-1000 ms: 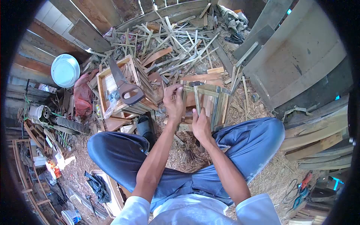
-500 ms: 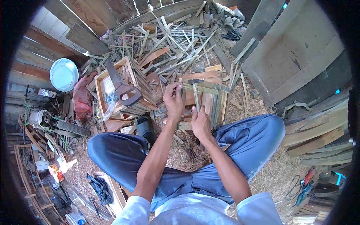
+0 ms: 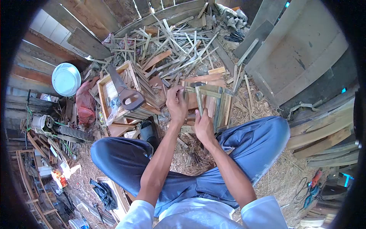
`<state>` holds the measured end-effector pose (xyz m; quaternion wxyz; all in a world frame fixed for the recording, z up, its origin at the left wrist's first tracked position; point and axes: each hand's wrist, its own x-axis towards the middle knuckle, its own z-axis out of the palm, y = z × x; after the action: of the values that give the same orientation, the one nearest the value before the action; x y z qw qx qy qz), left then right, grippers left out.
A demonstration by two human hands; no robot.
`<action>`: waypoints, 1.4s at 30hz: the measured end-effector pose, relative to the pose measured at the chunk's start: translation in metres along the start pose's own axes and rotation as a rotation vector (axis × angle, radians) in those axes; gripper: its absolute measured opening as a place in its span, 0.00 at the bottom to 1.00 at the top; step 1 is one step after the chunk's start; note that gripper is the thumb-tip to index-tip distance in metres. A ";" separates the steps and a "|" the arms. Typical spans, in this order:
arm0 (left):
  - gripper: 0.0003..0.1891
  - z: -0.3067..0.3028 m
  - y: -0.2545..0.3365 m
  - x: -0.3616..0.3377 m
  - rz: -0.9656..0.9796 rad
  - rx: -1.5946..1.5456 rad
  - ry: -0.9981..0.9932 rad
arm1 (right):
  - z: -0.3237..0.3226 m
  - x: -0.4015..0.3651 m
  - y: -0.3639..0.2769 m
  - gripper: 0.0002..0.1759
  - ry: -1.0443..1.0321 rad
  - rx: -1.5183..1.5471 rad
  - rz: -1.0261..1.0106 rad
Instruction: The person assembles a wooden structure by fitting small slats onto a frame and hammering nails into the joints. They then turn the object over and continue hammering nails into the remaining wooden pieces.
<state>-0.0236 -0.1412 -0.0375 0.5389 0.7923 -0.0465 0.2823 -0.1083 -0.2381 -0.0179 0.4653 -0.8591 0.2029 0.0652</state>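
Between my knees stands a slatted wooden crate (image 3: 211, 105), partly hidden behind my hands. My right hand (image 3: 204, 126) is wrapped round the lower handle of a hammer (image 3: 200, 100). The hammer's dark head lies close over the crate's far top slat (image 3: 210, 92); whether it touches cannot be made out. At the crate's left corner, beside the hammer head, my left hand (image 3: 176, 106) is closed with its fingers curled together. What its fingertips pinch, if anything, is too small to name.
A handsaw (image 3: 124, 89) rests on stacked wooden crates (image 3: 131, 76) at the left. Loose wood strips (image 3: 179, 44) pile up ahead. A large wooden panel (image 3: 301, 53) leans at the right, above stacked boards (image 3: 324, 133). A sandal (image 3: 148, 131) is near my left knee.
The hammer head has come slightly down and left, nearer my left hand's fingers. My left hand stays at the crate's corner. The view has shifted a little.
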 end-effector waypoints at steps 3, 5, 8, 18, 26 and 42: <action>0.05 0.000 -0.002 -0.001 -0.040 -0.020 -0.023 | 0.002 0.002 0.004 0.23 -0.005 -0.017 -0.001; 0.05 0.001 0.002 -0.001 -0.013 -0.032 -0.025 | 0.004 0.003 0.007 0.23 0.009 -0.018 -0.019; 0.06 0.001 0.004 -0.002 -0.093 -0.111 -0.034 | 0.004 0.002 0.006 0.22 0.040 -0.021 -0.046; 0.07 -0.001 0.008 -0.001 0.003 -0.050 -0.030 | 0.003 0.001 0.008 0.20 0.020 -0.029 -0.044; 0.06 -0.001 -0.004 -0.006 -0.337 -0.265 -0.015 | 0.003 0.001 0.009 0.20 0.034 -0.050 -0.047; 0.05 0.004 -0.019 -0.002 -0.199 -0.205 -0.064 | 0.006 0.002 0.012 0.27 0.029 -0.070 -0.056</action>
<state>-0.0168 -0.1372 -0.0552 0.6404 0.7426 -0.0134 0.1955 -0.1113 -0.2397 -0.0313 0.4335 -0.8811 0.1832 0.0468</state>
